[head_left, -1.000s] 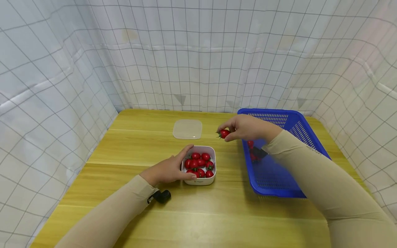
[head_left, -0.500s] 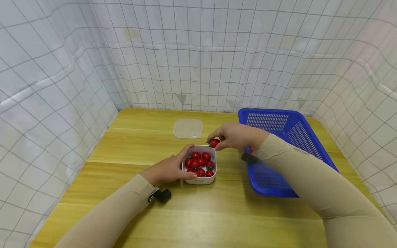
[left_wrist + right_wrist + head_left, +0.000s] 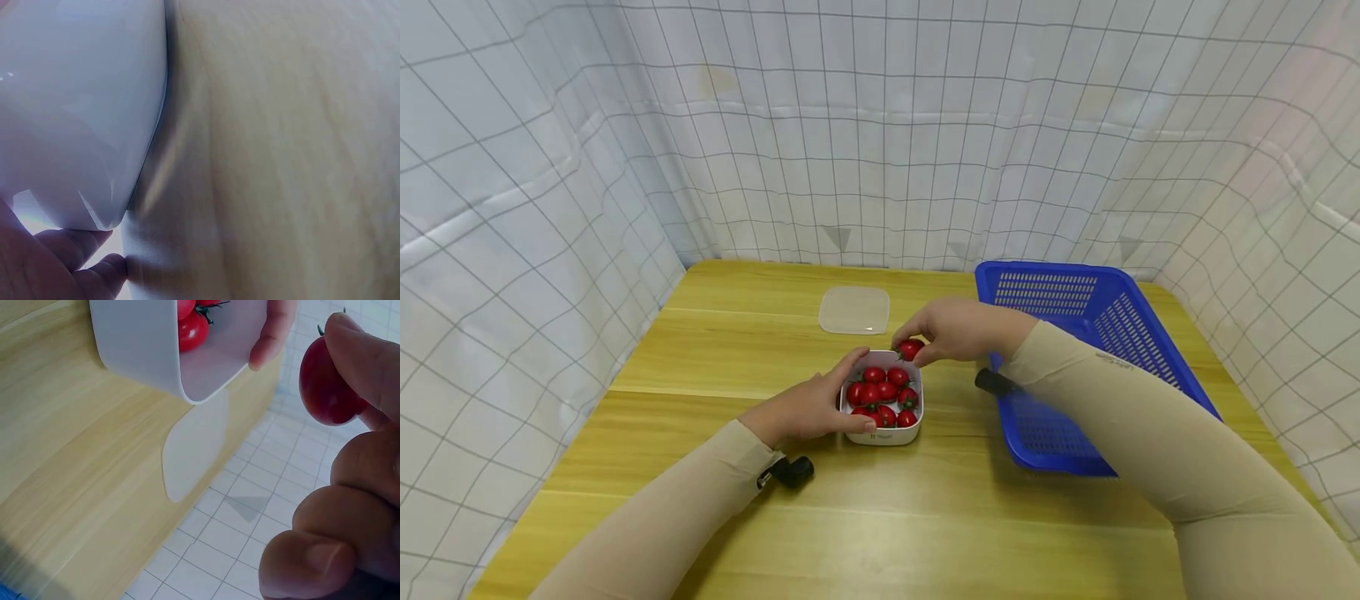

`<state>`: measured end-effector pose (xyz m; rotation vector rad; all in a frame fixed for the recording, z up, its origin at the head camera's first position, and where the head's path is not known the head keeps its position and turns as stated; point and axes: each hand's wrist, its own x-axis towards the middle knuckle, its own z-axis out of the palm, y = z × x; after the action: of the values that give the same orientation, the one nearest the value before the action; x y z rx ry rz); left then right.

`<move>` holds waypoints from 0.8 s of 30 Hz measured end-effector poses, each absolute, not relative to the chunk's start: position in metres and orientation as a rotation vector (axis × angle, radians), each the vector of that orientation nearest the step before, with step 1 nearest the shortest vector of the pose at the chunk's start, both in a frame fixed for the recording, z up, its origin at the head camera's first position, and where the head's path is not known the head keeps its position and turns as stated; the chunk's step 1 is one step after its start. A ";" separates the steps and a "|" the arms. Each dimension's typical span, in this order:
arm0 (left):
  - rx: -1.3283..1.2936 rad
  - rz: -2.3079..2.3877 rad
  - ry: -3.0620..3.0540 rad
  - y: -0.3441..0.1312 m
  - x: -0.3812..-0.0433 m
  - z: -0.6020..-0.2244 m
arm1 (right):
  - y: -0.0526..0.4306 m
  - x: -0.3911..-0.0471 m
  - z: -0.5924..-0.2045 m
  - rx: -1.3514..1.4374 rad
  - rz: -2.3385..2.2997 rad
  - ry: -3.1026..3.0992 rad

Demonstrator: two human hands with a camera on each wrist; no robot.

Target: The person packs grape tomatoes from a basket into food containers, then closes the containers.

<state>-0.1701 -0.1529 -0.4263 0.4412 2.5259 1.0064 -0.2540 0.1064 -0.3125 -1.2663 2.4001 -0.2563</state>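
Note:
In the head view a small white square container (image 3: pixel 891 436) stands on the table with several red cherry tomatoes (image 3: pixel 887 392) inside. My left hand (image 3: pixel 808 408) holds it from the left, thumb along the front and fingers at the far corner. The left wrist view shows the container's smooth wall (image 3: pixel 75 112) beside my fingers (image 3: pixel 103 272). Over the far right corner of the box, my right hand (image 3: pixel 962 327) pinches one cherry tomato (image 3: pixel 911 349) between thumb and fingers. Up close in the right wrist view, that tomato (image 3: pixel 331 384) has a green stem end.
A translucent lid (image 3: pixel 853 311) lies flat behind the container. On the right stands a blue plastic basket (image 3: pixel 1022 442), partly covered by my right forearm. White grid-patterned curtains (image 3: pixel 880 150) rise around the wooden table (image 3: pixel 880 517).
My right hand has carried the cherry tomato leftward and toward me, from beside the basket to above the container's far right corner. My left hand keeps its hold on the container.

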 end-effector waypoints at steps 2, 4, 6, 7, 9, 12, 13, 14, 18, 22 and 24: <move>0.438 0.998 2.531 -0.153 -0.170 -0.426 | 0.104 -0.253 -0.313 -1.280 -0.236 2.397; 0.436 0.997 2.529 -0.153 -0.170 -0.426 | 0.103 -0.253 -0.313 -1.289 -0.216 2.397; 0.438 1.003 2.521 -0.153 -0.170 -0.426 | 0.101 -0.252 -0.314 -1.291 -0.200 2.396; 0.444 1.012 2.515 -0.153 -0.171 -0.426 | 0.101 -0.252 -0.315 -1.290 -0.192 2.395; 0.455 1.028 2.506 -0.153 -0.171 -0.427 | 0.100 -0.253 -0.317 -1.292 -0.180 2.389; 0.461 1.030 2.503 -0.153 -0.172 -0.427 | 0.099 -0.254 -0.321 -1.287 -0.169 2.382; 0.458 1.025 2.505 -0.153 -0.172 -0.427 | 0.099 -0.255 -0.322 -1.285 -0.168 2.380; 0.457 1.017 2.510 -0.154 -0.172 -0.427 | 0.099 -0.255 -0.323 -1.282 -0.170 2.379; 0.452 1.008 2.517 -0.154 -0.173 -0.427 | 0.099 -0.257 -0.327 -1.276 -0.179 2.377; 0.446 1.007 2.517 -0.154 -0.172 -0.427 | 0.099 -0.258 -0.329 -1.264 -0.179 2.380; 0.450 1.011 2.516 -0.154 -0.172 -0.427 | 0.099 -0.258 -0.329 -1.263 -0.174 2.382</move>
<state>-0.1721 -0.1537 -0.4273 0.4495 2.5157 1.0114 -0.2584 0.0985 -0.3290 -1.2626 2.3822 -0.1743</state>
